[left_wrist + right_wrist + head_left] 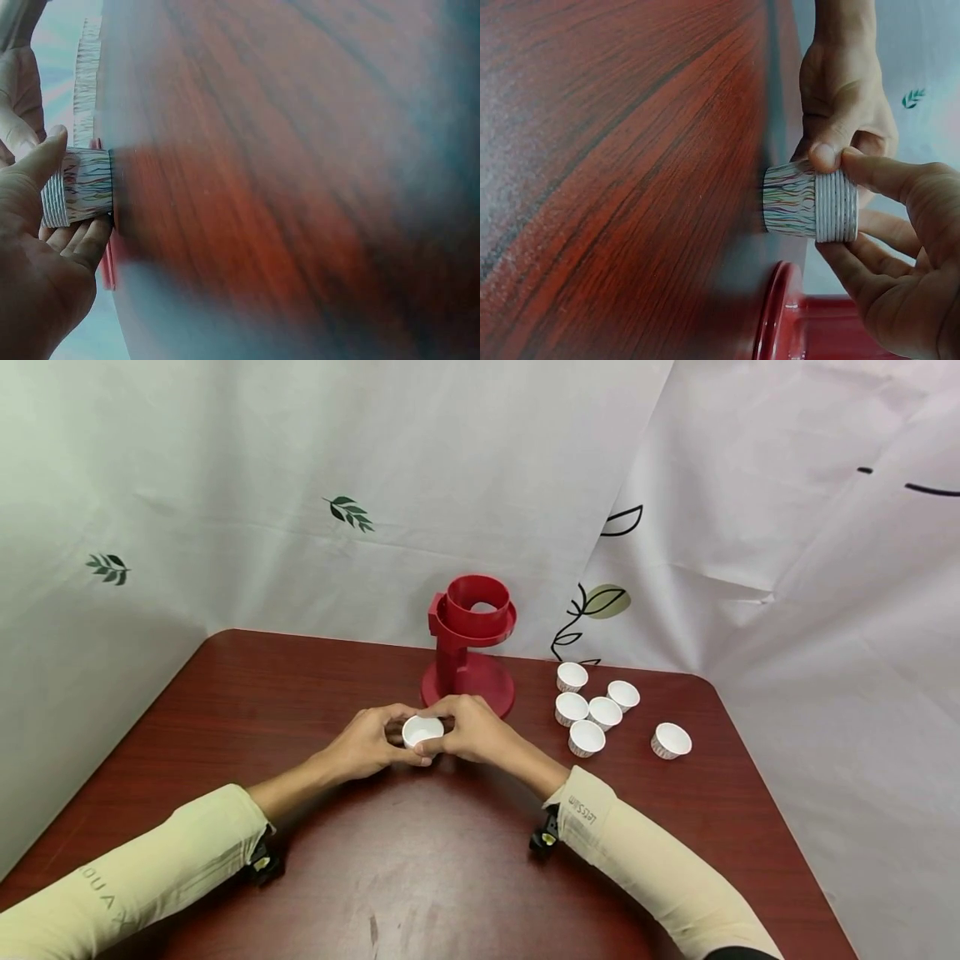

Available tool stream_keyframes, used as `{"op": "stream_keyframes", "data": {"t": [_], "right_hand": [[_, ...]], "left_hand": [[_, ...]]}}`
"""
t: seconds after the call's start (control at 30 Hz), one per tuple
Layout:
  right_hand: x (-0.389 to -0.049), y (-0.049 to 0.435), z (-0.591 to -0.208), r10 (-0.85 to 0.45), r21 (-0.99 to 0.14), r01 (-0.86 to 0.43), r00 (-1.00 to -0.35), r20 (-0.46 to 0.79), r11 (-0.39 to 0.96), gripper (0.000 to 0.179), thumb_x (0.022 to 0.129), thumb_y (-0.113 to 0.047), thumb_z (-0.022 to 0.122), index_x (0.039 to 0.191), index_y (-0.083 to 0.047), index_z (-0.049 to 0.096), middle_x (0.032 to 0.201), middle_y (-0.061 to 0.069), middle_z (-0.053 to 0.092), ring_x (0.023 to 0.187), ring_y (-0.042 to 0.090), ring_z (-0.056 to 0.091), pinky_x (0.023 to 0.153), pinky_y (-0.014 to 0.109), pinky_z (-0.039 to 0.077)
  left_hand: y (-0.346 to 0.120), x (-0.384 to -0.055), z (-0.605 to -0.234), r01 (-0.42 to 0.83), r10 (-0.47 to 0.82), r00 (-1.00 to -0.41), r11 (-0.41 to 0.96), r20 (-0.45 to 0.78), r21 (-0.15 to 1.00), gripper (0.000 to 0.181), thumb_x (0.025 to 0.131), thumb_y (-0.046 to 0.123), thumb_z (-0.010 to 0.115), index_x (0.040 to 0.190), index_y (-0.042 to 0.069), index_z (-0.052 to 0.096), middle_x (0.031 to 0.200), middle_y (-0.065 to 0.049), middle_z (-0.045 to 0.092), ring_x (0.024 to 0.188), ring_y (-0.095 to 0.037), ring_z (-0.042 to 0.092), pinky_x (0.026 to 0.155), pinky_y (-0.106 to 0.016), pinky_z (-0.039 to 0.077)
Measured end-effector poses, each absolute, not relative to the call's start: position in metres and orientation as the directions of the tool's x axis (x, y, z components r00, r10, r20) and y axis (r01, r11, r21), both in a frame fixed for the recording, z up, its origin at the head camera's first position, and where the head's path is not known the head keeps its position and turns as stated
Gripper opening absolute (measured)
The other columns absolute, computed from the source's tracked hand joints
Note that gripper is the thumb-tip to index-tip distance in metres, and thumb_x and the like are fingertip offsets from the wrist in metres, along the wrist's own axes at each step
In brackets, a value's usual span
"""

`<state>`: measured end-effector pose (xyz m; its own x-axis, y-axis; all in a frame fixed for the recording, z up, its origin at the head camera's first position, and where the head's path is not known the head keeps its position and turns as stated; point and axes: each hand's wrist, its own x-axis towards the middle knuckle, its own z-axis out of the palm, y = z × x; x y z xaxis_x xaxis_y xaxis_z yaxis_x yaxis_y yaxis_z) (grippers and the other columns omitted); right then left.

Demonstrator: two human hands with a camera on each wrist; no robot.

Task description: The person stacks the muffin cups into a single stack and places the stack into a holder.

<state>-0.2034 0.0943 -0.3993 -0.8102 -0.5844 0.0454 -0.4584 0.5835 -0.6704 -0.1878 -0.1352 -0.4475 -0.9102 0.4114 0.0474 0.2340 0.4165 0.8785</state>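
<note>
The left hand [366, 745] and right hand [477, 728] pinch a round stack of nested white patterned paper cups [810, 202] from left and right, apparently to steady it.

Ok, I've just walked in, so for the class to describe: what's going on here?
A person is holding a small stack of nested paper cups between both hands: the left hand grips it from the left, the right hand from the right. The stack is over the near side of a red stand with a ring-shaped top. Six loose white cups sit upright on the brown table, off to the right, one set apart from the others.
</note>
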Motion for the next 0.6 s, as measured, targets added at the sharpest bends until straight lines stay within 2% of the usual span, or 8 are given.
{"op": "stream_keyframes", "data": {"t": [0.27,0.43,0.6], "right_hand": [[-0.204,0.098,-0.402,-0.579,-0.674,-0.459,-0.813,0.057,0.578,0.047,0.089,-0.025,0.098,0.134,-0.015,0.085,0.120,-0.001,0.086,0.106,0.014,0.070,0.088,0.024,0.055],[-0.202,0.101,-0.401,-0.583,-0.673,-0.469,-0.809,0.069,0.571,0.044,0.090,-0.022,0.097,0.132,-0.013,0.085,0.118,-0.002,0.086,0.111,0.016,0.072,0.097,0.032,0.061],[-0.202,0.106,-0.399,-0.570,-0.705,-0.445,-0.818,0.069,0.553,0.044,0.089,-0.023,0.098,0.129,-0.014,0.085,0.117,-0.003,0.086,0.111,0.013,0.076,0.102,0.035,0.064]], "left_hand": [[-0.134,-0.189,-0.450,0.252,0.429,-0.901,0.400,0.063,0.881,0.055,0.085,0.019,0.102,0.133,0.006,0.076,0.118,-0.007,0.084,0.106,-0.011,0.079,0.087,-0.019,0.062],[-0.134,-0.189,-0.449,0.254,0.433,-0.899,0.402,0.062,0.880,0.053,0.085,0.020,0.102,0.130,0.008,0.077,0.116,-0.005,0.085,0.103,-0.010,0.078,0.085,-0.019,0.061],[-0.135,-0.189,-0.447,0.236,0.435,-0.899,0.390,0.047,0.890,0.054,0.085,0.021,0.102,0.132,0.011,0.078,0.115,-0.003,0.085,0.103,-0.012,0.079,0.086,-0.020,0.062]]}}
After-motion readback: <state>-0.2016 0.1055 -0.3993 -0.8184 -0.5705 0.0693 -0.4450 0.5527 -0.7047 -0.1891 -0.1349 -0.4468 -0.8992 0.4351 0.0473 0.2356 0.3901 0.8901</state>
